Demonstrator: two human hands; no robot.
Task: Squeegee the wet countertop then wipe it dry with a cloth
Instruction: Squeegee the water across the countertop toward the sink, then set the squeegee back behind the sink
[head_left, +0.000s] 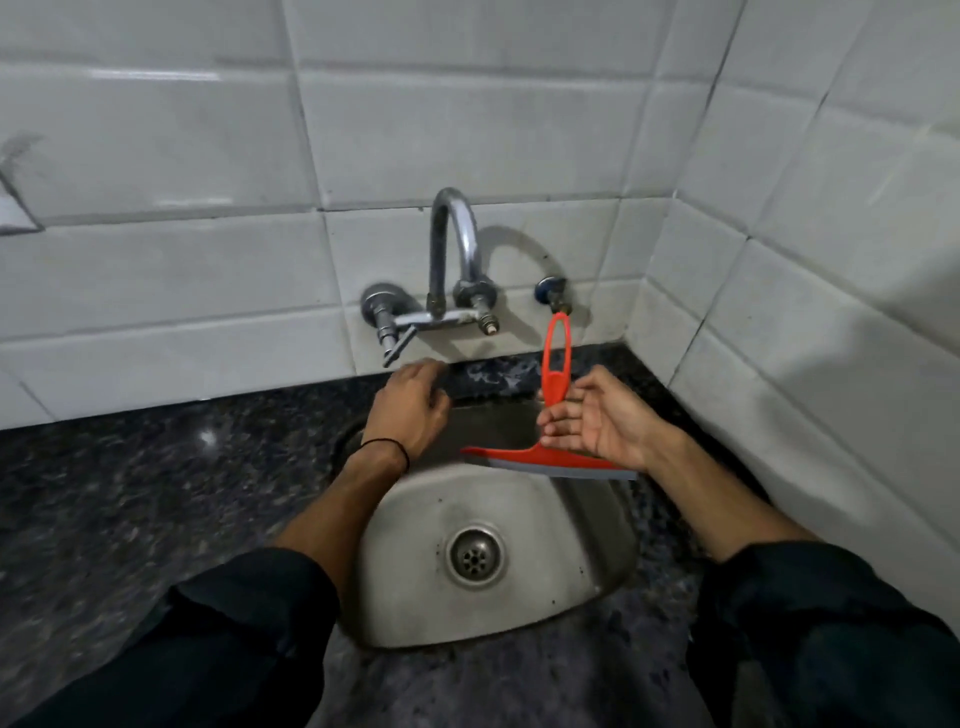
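An orange squeegee (555, 382) with a grey rubber blade is over the sink, its looped handle pointing up toward a small wall valve (551, 291). My right hand (602, 415) holds the handle loosely just above the blade, palm turned up and fingers only partly curled. My left hand (413, 402) hovers palm down over the sink's back rim, below the tap lever, holding nothing, fingers slightly bent. The dark speckled granite countertop (130, 493) surrounds the sink. No cloth is in view.
A steel sink (597, 545) with a round drain (475, 556) sits below my arms. A chrome gooseneck tap (452, 249) is mounted on the white tiled wall (182, 270). A tiled side wall (831, 312) closes the right side.
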